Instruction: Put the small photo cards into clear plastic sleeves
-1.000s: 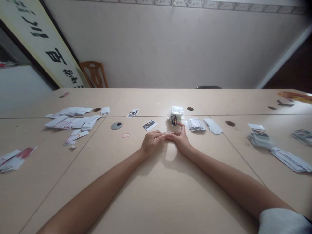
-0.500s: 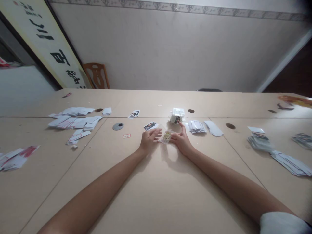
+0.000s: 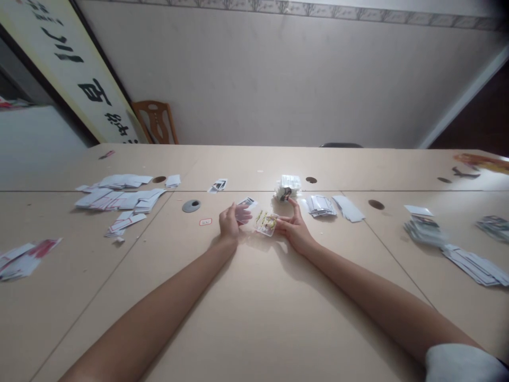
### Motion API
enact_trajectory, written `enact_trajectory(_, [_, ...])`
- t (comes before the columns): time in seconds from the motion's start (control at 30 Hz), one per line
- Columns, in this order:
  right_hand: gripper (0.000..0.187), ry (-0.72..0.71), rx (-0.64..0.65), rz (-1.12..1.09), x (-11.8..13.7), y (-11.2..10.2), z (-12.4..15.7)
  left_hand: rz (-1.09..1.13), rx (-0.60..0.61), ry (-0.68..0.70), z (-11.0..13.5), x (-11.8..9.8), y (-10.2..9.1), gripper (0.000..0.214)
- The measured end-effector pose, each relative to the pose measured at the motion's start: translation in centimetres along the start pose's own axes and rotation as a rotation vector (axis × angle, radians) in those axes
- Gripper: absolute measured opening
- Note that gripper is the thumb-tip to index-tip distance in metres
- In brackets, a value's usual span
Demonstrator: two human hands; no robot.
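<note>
My right hand (image 3: 295, 225) pinches the right edge of a small clear plastic case (image 3: 265, 223) with yellow pieces inside. Its index finger stretches forward, close to a stack of clear cases (image 3: 290, 184). On the other side, my left hand (image 3: 231, 218) has its fingers extended and apart, a short gap from the held case. Whether a transparent flap or lid reaches from the case to those fingers, I cannot tell. Just beyond the left fingers lies a dark picture card (image 3: 248, 201), partly covered by the hand.
White card piles (image 3: 119, 199) spread over the left of the table (image 3: 262, 313). Right of the hands sit stacked white cards (image 3: 321, 206) and a fanned pile (image 3: 348, 208). Farther right are clear packets (image 3: 423, 231). Small picture cards (image 3: 218, 185) and a grey cable grommet (image 3: 191, 205) lie left of centre.
My left hand has drawn away to the left and its fingers have opened out. The clear case, still in my right hand, now lies flatter with more of its face showing.
</note>
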State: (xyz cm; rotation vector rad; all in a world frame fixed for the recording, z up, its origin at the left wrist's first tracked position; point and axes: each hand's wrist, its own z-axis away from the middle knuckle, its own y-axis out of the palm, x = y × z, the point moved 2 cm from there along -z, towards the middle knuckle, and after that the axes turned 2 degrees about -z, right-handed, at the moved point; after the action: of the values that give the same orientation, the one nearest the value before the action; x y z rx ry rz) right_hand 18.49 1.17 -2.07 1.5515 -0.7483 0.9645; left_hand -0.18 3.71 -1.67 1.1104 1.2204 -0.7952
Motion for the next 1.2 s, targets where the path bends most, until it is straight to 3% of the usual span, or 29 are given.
enact_trajectory(0.43, [0.093,-0.048,0.046,0.041,0.48,0.59,0.54,-0.039,0.023,0.011,0.26,-0.54,0.20,0.050])
enact_trajectory(0.67, [0.092,-0.080,0.041,0.049,0.59,0.72,0.56,-0.058,0.102,0.015,0.29,-0.56,0.21,0.048])
enact_trajectory(0.93, [0.104,-0.149,-0.023,0.101,0.65,0.59,0.70,-0.082,0.173,0.014,0.44,-0.56,0.31,0.049])
enact_trajectory(1.2, [0.100,-0.166,-0.065,0.136,0.50,0.25,0.55,-0.126,0.202,-0.005,0.84,-0.81,0.64,0.050])
